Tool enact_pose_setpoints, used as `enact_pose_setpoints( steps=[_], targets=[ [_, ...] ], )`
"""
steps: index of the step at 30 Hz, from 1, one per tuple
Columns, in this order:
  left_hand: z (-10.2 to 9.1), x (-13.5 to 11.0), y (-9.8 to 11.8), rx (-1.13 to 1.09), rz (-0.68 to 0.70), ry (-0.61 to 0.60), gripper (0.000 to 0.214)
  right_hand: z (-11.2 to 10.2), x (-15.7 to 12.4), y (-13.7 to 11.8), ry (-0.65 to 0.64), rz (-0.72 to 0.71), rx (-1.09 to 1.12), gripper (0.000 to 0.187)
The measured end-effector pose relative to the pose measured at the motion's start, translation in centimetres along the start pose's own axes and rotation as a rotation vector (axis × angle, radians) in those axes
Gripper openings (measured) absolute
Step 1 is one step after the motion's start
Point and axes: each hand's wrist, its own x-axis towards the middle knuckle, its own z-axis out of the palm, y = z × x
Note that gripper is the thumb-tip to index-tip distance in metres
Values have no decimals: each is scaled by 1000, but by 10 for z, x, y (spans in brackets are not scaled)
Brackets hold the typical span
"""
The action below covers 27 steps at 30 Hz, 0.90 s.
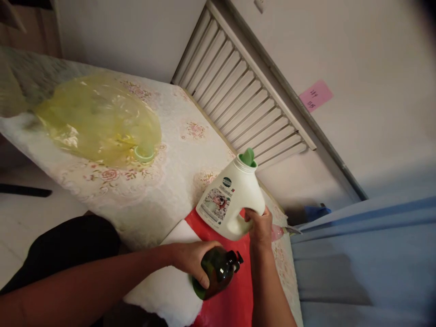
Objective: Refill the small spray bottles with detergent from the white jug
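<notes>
My left hand (pixel 194 260) is wrapped round a dark green pump bottle (pixel 218 274), which lies tilted with its black pump head toward the right. In my right hand (pixel 260 227) is the handle of a pale laundry detergent jug (pixel 231 197), its fingers curled through the grip. The jug is uncapped, with a green pour spout (pixel 248 156) showing in its neck. Its front label carries a picture. Beneath both containers lies a red and white cloth-like item (pixel 226 309), partly hidden by my arms.
A yellow plastic bag (pixel 102 118) rests on the flower-patterned tablecloth (pixel 177 168), with a light green ring-shaped cap (pixel 143 154) at its edge. A radiator (pixel 245 86) stands behind the table. Blue curtain (pixel 361 263) hangs at right, near scissor-like blades (pixel 293 230).
</notes>
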Motion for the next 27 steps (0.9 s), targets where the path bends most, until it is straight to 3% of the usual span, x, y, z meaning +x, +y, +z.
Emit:
enact_pose_setpoints(
  steps=[6, 11, 14, 20, 27],
  targets=[
    [-2, 1, 6, -6, 31, -13, 89, -44, 5, -65, 95, -29, 88, 21],
    [-7, 2, 14, -15, 74, 8, 88, -96, -7, -93, 190, -25, 23, 20],
    [-11, 5, 16, 55, 91, 66, 87, -131, -21, -94, 195, 17, -123, 22],
    [-15, 13, 22, 257, 129, 306, 90, -189, -62, -80, 159, 203, -460, 28],
    [-22, 21, 19, 583, 73, 536, 96, -199, -104, -64, 44, 347, -635, 25]
  ],
)
